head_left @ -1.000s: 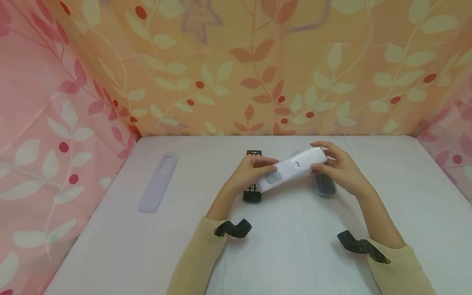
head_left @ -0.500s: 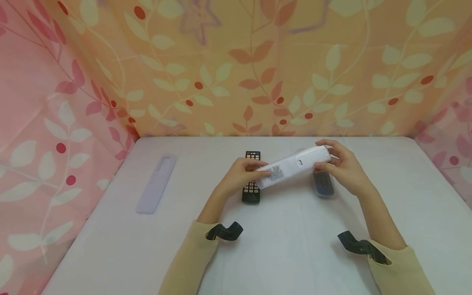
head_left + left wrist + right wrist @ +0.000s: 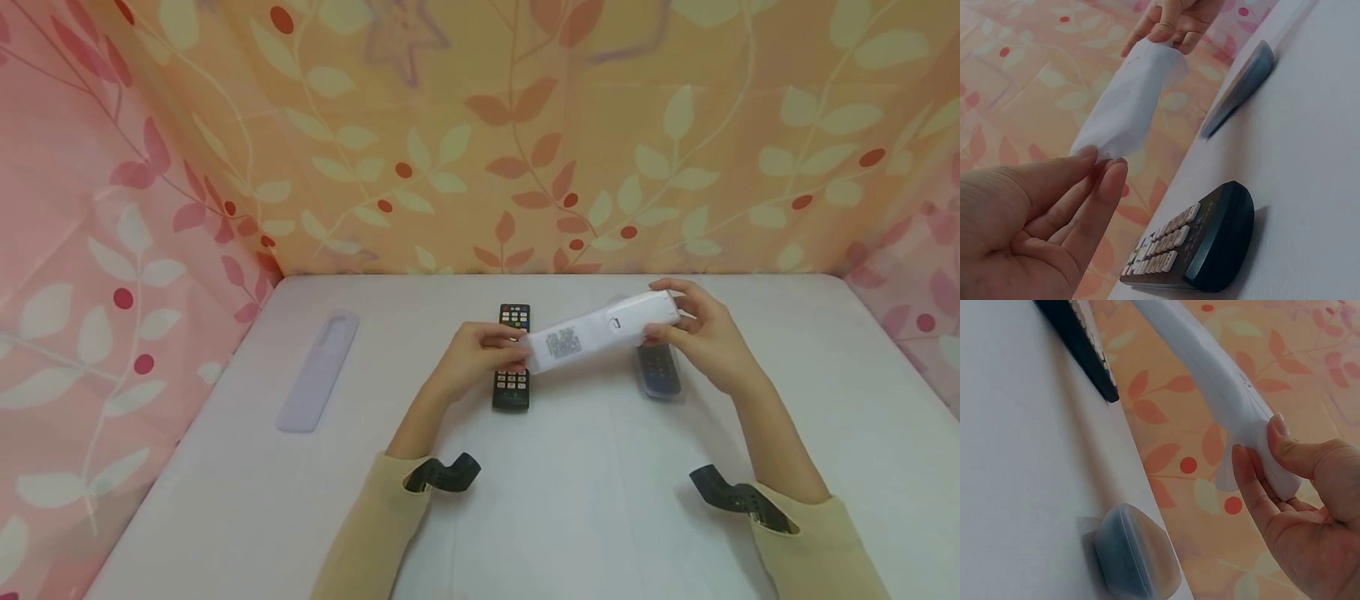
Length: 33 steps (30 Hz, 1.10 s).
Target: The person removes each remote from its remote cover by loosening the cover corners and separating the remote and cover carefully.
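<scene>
Between both hands, above the table, hangs a long white remote control (image 3: 592, 329), tilted with its right end higher. Its back, with a QR code label and a small notch, faces the head camera. A thin translucent cover shows around it, with a loose flap near the right end. My left hand (image 3: 476, 358) pinches the left end between thumb and fingertips. The right hand (image 3: 701, 337) grips the right end, thumb on the near side. Below the left hand lies a black remote (image 3: 512, 392) with pale buttons; below the right, a dark remote in a clear cover (image 3: 660, 372).
A lavender remote cover (image 3: 318, 372) with a slot near its far end lies flat at the left of the white table (image 3: 570, 500). Floral cloth (image 3: 450, 150) hangs behind the table and along both sides. Black wrist mounts (image 3: 444, 473) stick out from the beige sleeves.
The white remote has shifted slightly right and up with the right hand. My left hand has slid left, off the QR code label, to the remote's left end.
</scene>
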Motion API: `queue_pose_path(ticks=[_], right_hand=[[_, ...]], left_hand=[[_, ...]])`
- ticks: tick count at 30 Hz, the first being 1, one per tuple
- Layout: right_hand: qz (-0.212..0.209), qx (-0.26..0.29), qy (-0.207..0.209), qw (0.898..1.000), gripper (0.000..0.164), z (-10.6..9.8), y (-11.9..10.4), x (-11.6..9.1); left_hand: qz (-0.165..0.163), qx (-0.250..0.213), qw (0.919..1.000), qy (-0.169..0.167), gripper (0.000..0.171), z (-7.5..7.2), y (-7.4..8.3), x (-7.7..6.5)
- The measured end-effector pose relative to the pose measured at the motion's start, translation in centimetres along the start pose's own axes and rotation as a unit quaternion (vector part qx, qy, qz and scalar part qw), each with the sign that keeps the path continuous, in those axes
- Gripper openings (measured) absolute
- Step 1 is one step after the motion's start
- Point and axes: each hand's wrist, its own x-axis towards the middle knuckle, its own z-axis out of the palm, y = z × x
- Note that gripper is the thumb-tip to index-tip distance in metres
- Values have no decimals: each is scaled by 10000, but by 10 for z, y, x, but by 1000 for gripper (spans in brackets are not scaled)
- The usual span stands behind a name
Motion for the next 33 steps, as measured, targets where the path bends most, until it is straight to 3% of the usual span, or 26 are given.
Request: queue_pose_path(ticks=[17,33], right_hand=[[24,5,30,10000,56,-1,-1,1],[150,-212,184,9995,60,-4,-1,0]], left_hand=[[244,-187,9995,-43,26,-2,-1,4],[230,-273,9994,-18,23,-6,0,2]])
